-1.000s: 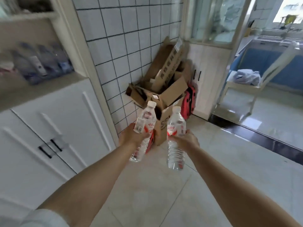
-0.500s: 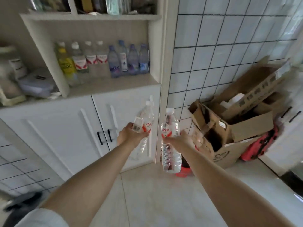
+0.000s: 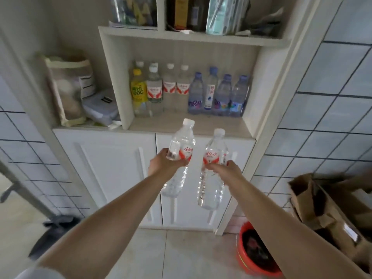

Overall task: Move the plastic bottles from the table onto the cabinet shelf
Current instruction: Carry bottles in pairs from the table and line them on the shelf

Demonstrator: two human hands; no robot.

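While each hand grips a bottle, left hand [image 3: 164, 165] and right hand [image 3: 225, 170] face the shelf [image 3: 221, 125].

We have only the one view, worn on the head and looking forward and down along both outstretched forearms. It faces the white cabinet [image 3: 201, 125] squarely and from near, its open shelf [image 3: 187, 122] sitting above centre and the tiled floor [image 3: 191, 256] along the bottom edge. Wide-angle bending curves the tiled walls [image 3: 332, 109] at both sides.
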